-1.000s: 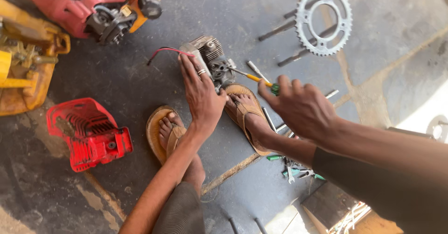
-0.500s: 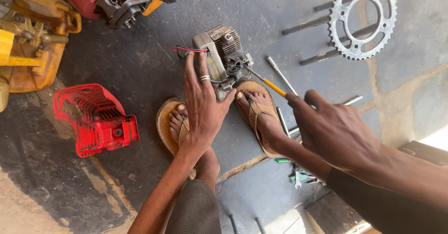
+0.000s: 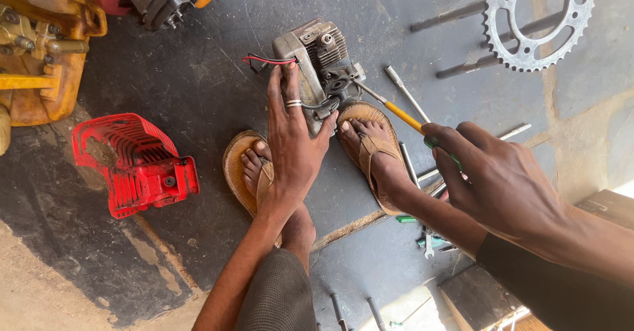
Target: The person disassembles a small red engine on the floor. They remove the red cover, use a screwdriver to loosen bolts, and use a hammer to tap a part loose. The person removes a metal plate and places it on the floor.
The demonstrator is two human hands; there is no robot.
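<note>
- Two housings off at left: yellow casing [image 3: 39, 60], red cover [image 3: 132, 166] on the floor.
- Left hand [image 3: 294, 146] flat on small engine [image 3: 317, 64], fingers spread; engine sits between sandalled feet.
- Right hand [image 3: 498, 179] grip pinching yellow screwdriver [image 3: 396, 110], tip at the engine; fasteners seemingly remain.
- Sprocket [image 3: 535, 17] far right.

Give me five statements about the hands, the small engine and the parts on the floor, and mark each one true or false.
1. The left hand rests on the small engine. True.
2. The right hand holds a hammer. False: it holds a yellow-shafted screwdriver whose tip reaches the engine.
3. A toothed sprocket lies on the floor at upper right. True.
4. The red plastic cover sits on top of the engine. False: it lies apart on the floor, to the left.
5. Both feet are bare. False: they wear brown sandals.
</note>
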